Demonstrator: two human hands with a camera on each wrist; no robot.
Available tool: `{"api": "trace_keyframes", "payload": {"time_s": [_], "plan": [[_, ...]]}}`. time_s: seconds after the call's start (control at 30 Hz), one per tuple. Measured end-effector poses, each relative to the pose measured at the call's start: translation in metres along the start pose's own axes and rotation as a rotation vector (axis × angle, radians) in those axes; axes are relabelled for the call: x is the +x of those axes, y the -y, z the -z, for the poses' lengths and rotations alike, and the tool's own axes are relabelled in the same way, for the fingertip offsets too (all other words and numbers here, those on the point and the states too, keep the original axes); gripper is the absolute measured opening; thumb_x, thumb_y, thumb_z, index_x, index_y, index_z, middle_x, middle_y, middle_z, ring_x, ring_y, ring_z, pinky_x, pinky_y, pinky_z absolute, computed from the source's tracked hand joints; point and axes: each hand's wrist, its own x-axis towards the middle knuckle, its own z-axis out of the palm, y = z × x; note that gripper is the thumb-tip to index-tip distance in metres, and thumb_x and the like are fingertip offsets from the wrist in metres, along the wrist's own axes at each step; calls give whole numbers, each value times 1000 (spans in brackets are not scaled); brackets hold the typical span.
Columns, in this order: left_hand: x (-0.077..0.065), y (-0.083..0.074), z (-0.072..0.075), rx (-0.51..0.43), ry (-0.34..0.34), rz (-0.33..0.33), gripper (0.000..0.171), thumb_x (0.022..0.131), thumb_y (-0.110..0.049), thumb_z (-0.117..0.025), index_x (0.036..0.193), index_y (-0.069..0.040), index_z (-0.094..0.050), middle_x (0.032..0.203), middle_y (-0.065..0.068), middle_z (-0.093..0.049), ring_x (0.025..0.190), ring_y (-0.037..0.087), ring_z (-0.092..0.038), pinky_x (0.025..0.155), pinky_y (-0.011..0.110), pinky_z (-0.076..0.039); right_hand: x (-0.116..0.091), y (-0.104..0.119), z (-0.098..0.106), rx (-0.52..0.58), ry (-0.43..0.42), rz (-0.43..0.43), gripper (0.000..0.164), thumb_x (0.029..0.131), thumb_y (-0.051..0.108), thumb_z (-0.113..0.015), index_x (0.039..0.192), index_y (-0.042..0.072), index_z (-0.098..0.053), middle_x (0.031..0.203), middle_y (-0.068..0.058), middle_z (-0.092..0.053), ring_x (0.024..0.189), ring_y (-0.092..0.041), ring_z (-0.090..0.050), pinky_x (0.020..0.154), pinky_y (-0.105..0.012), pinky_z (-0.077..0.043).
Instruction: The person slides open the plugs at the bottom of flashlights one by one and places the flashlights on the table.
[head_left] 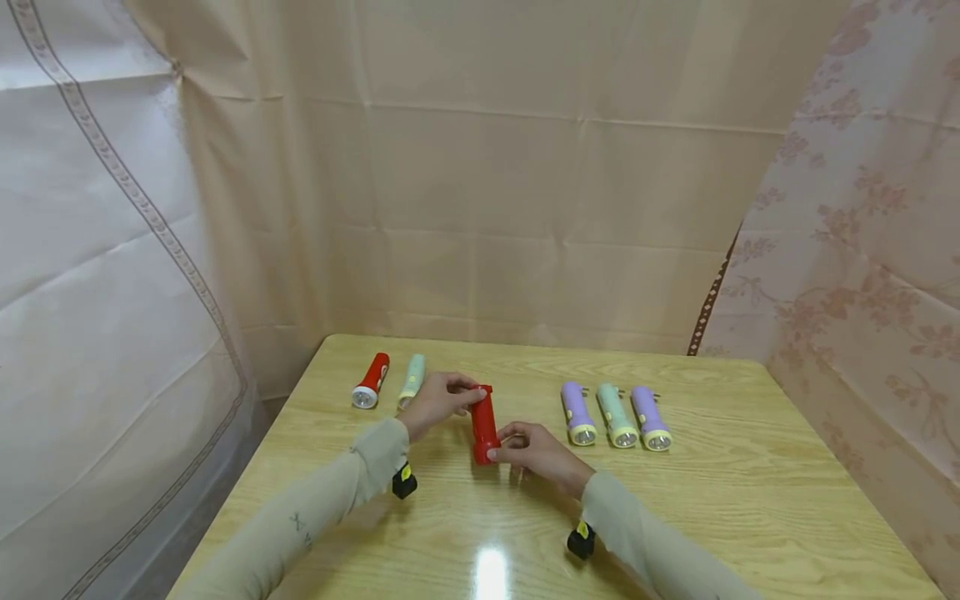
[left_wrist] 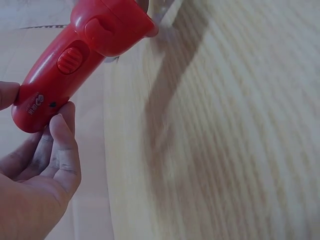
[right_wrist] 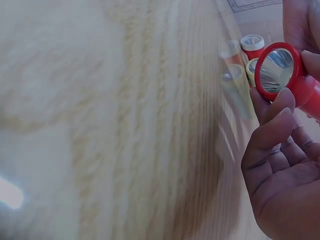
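Both hands hold a red flashlight (head_left: pixel 484 427) above the wooden table. Its back end is pinched by my left hand (head_left: pixel 444 402), thumb on one side and fingers on the other. At the head end, my right hand (head_left: pixel 542 454) grips the rim between thumb and fingers. The left wrist view shows the ridged switch on the red flashlight (left_wrist: pixel 60 75), with small white print near its tail. Facing the right wrist camera is the shiny reflector of the red flashlight (right_wrist: pixel 276 71). A mint flashlight (head_left: pixel 414 377) lies just behind my left hand, partly covered by it.
At the table's (head_left: pixel 750 500) back left lies a red flashlight with a white head (head_left: pixel 372 380). To the right, a purple flashlight (head_left: pixel 576 410), a mint-green flashlight (head_left: pixel 616 412) and another purple flashlight (head_left: pixel 649 415) lie in a row. Cloth curtains (head_left: pixel 480 208) surround the table.
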Motion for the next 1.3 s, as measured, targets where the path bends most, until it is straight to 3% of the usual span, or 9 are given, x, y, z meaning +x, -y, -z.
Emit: {"api": "trace_keyframes", "payload": {"time_s": [0.47,0.77,1.1,1.3], "plan": [[-13,0,-12,9,34,9,40,94,-38,-78,119,-9,-70,105,6,-73,90,25,-70,91,50,-57,-19,-5,4,17,28,-11,42,94,33,-77,122,5,-61,102,-8,-72,69,-19,-59,59,-28,-47],[-19,0,-24,6,76,-19,36,92,-34,-80,117,-9,-72,103,5,-73,88,22,-70,87,50,-58,-32,-8,4,15,53,-11,41,94,29,-78,120,4,-61,104,-10,-70,68,-17,-58,59,-28,-48],[-27,-1,-34,14,96,-42,35,92,-32,-80,117,-9,-71,104,4,-72,91,21,-68,86,51,-58,-42,-11,6,-13,78,-22,47,94,27,-78,132,3,-63,109,-9,-70,69,-16,-59,60,-26,-51],[-28,3,-38,48,109,-60,33,92,-35,-80,114,-12,-72,102,3,-72,90,20,-69,85,50,-58,-45,-13,7,-30,81,-29,41,93,27,-78,126,6,-67,108,-8,-71,69,-15,-59,61,-26,-50]]}}
